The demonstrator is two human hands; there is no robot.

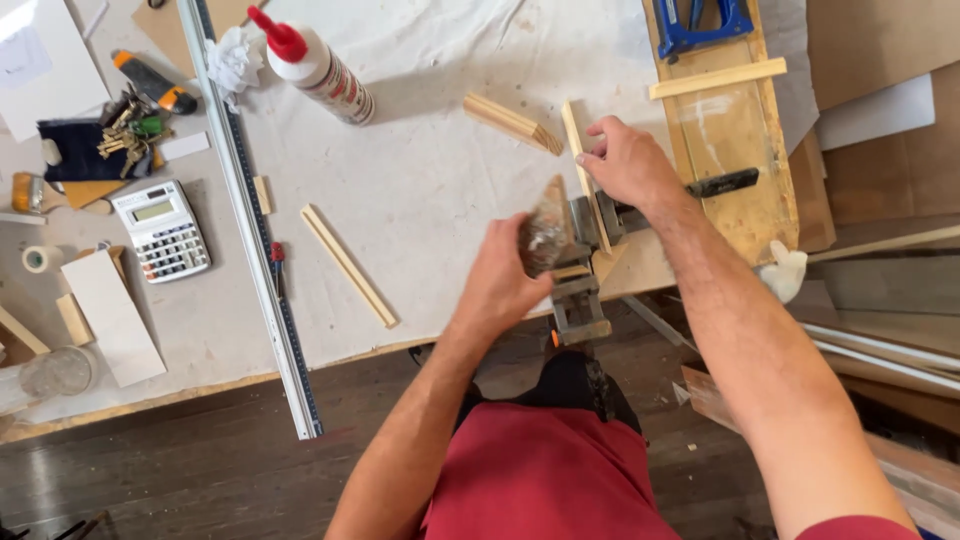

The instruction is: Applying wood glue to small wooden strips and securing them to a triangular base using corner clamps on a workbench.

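My left hand [500, 285] grips a worn block wrapped in sandpaper [545, 232], pressed against a thin wooden strip [577, 150] held upright in a small metal vise [580, 300] at the table's front edge. Resting on top of the strip just behind the vise, my right hand [628, 162] has its fingers curled over the wood. The strip's lower part is hidden by both hands and the vise jaws.
A white glue bottle with a red cap [315, 65] lies at the back. Loose wooden strips [349, 265] [512, 122], a long metal ruler [255, 230], a calculator [162, 230], keys [130, 125] and a wooden mitre box [730, 130] lie on the cloth-covered table [430, 190].
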